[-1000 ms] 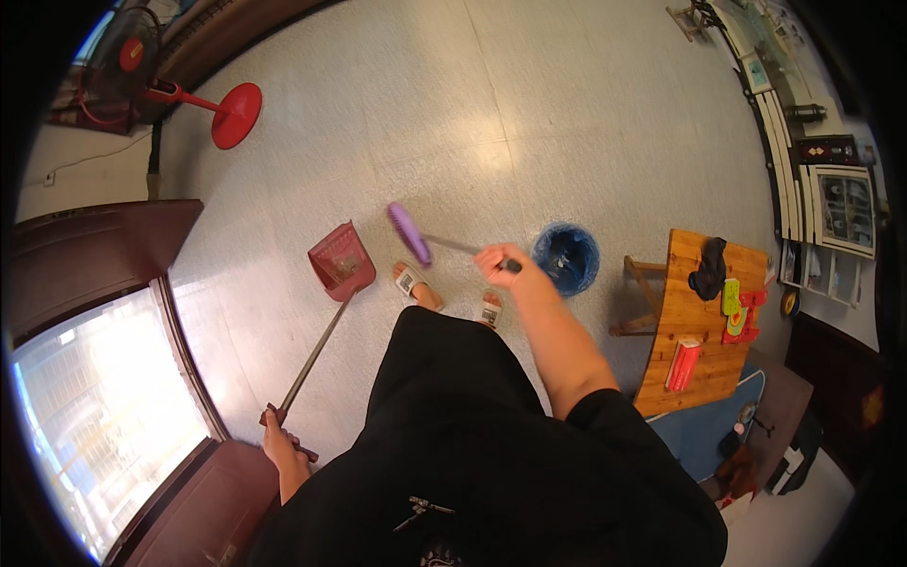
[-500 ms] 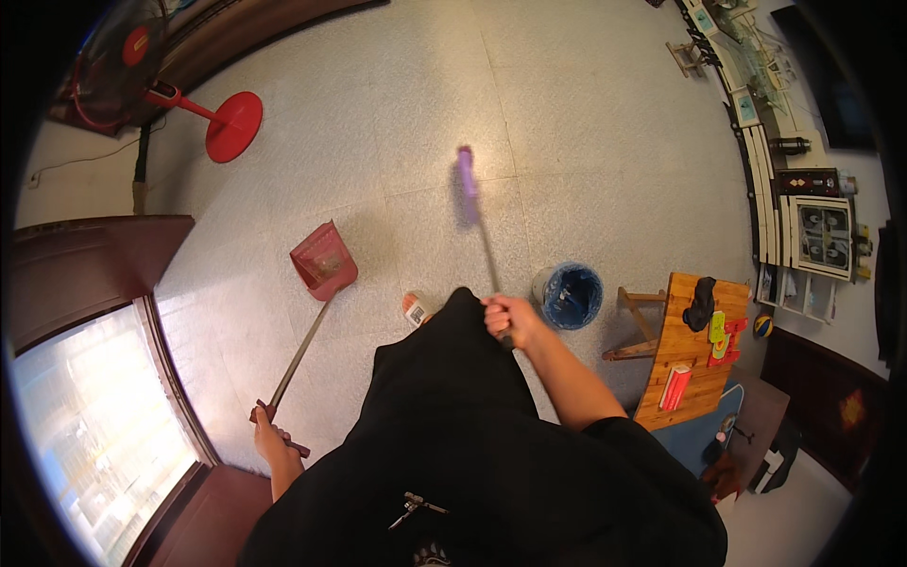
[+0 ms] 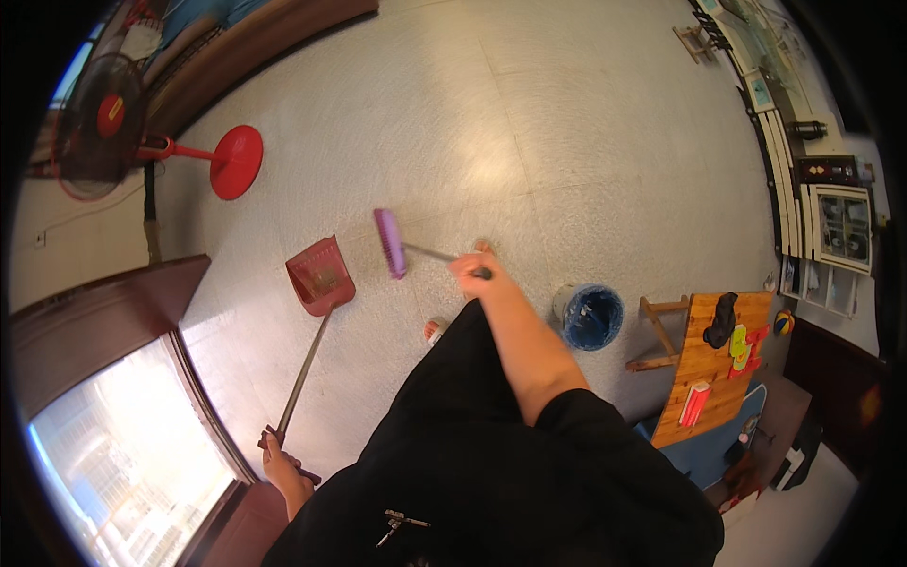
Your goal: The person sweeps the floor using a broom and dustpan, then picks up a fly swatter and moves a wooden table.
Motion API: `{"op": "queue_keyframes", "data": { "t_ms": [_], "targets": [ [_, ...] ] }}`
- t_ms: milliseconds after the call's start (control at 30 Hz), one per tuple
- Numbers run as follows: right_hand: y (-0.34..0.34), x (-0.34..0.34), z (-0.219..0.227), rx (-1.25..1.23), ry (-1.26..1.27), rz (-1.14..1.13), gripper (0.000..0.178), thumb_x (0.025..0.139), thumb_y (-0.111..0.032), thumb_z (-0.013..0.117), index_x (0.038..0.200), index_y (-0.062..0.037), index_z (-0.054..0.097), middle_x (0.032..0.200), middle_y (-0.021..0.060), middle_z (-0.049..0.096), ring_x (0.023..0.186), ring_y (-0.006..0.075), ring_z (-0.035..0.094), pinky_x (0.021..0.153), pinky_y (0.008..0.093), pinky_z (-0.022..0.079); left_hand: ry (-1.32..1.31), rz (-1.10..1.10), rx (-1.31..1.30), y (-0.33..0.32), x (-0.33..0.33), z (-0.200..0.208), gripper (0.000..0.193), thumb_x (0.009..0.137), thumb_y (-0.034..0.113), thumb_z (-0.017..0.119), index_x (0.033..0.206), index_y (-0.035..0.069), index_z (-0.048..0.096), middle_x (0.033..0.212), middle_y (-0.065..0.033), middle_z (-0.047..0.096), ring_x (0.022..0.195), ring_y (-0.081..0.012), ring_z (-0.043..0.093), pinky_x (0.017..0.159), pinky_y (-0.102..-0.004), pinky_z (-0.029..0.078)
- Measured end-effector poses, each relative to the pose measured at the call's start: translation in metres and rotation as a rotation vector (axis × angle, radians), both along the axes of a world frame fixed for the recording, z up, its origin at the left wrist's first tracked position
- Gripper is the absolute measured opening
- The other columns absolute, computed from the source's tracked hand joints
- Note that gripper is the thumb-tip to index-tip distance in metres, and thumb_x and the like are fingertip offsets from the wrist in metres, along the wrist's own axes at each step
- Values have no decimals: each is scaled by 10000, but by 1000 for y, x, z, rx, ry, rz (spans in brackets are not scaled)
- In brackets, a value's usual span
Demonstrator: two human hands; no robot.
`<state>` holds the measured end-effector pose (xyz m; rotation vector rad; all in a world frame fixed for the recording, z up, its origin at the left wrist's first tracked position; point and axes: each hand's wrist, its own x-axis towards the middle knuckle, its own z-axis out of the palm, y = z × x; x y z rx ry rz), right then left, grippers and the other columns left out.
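The broom has swung back from far out to just beside the dustpan on the floor. Right hand fingers clamp its handle; left hand grips the dustpan's. Sweeping seems underway; next, brush toward the pan's mouth.

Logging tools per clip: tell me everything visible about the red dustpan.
The dustpan is a red, plastic-looking scoop on a long thin handle that runs down-left to the left hand, which grips its dark end. The scoop rests on the pale floor, mouth facing up in the picture, with some debris inside. The purple broom head lies just right of it, apart.
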<state>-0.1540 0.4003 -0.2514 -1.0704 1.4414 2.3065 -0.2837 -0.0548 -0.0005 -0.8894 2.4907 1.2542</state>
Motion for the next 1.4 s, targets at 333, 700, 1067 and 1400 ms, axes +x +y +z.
{"op": "queue_keyframes", "data": {
  "t_ms": [333,700,1067,1400],
  "targets": [
    [212,222,37,342,-347,55,266,963,-142,369,1112,78,352,616,1,431,413,69,394,329,187,351,-45,-164,-73,138,-46,-2,297,883,314,574,949,28,626,777,-17,646,397,-42,312,363,-207,262],
    [119,236,99,579,-318,318,232,958,-212,429,1044,2,437,658,16,457,402,54,347,340,166,293,-58,-478,45,295,-90,-6,355,878,358,574,933,15,645,491,61,356,371,-43,266,363,-212,231],
    [194,258,69,793,-652,703,264,916,-152,464,679,-36,468,494,36,462,364,94,429,335,217,356,23,-877,21,427,-136,6,324,860,336,609,932,27,672,484,65,337,384,-43,284,376,-224,233],
    [76,236,101,910,-949,656,289,910,-273,490,726,-50,499,544,53,486,386,157,455,355,288,381,265,-1492,-256,579,-170,-5,355,827,318,643,945,-18,647,743,-99,650,700,-169,595,643,-290,444]
  ]
}}
